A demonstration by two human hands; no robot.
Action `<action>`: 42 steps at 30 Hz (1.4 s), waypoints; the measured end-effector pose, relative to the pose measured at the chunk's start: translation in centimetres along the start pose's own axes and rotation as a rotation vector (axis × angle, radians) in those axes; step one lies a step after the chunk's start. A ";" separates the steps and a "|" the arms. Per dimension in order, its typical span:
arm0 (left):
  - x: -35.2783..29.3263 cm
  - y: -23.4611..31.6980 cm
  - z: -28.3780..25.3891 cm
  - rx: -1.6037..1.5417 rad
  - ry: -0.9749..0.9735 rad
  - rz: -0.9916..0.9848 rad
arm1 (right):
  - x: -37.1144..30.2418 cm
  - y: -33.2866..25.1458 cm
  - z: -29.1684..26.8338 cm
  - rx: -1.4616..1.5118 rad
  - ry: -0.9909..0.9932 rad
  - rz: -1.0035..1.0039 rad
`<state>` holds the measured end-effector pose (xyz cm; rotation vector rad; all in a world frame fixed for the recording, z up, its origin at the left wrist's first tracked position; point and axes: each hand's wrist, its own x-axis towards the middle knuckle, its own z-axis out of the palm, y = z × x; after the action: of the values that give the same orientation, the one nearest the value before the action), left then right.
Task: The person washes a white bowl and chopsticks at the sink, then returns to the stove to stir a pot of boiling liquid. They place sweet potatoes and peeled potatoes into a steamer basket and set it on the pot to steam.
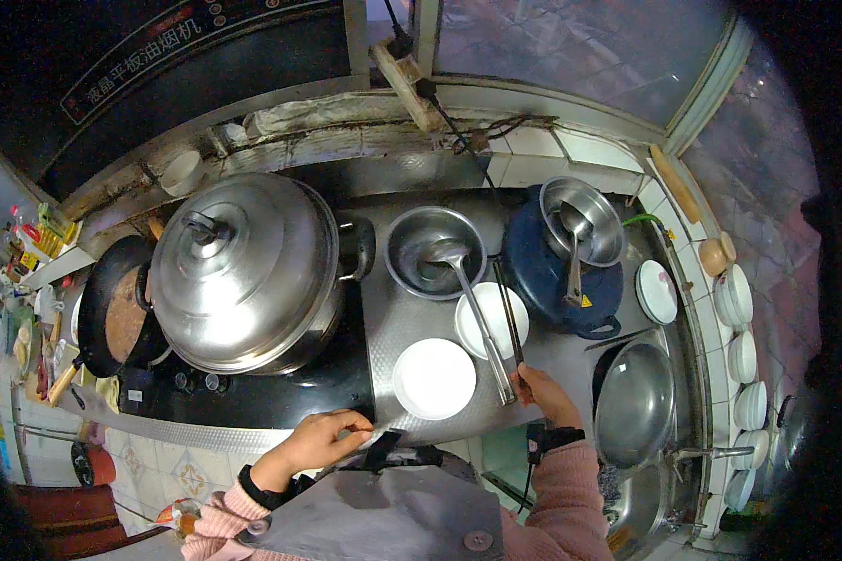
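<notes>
Right hand (pixel 544 397) pinches chopsticks (pixel 507 309) at their near ends, over the far white bowl (pixel 496 321), best kept clear of the ladle (pixel 476 313); left hand (pixel 326 439), seemingly empty, curls loosely by the edge of the counter (pixel 382 327).

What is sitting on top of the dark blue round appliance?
A shiny round steel bowl with a long-handled metal ladle in it. Covered from view: the appliance directly beneath the bowl, and whatever the appliance contains.
</notes>
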<state>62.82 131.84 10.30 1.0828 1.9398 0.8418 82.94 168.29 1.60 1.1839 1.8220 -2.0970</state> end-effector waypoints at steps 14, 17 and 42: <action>0.0 3.0 -0.9 -0.142 -0.195 0.077 | -8.8 -3.2 -3.0 -0.185 0.204 -0.416; 0.6 4.0 -0.9 -0.644 -0.384 0.144 | -11.3 -4.1 -2.5 0.298 -0.033 -0.542; -0.1 6.7 -21.0 0.933 0.833 0.038 | -1.1 0.1 7.8 -1.135 0.611 -0.483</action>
<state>47.77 130.84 26.38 1.3966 3.1970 0.3828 80.08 160.98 1.93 1.0920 3.0722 -0.4057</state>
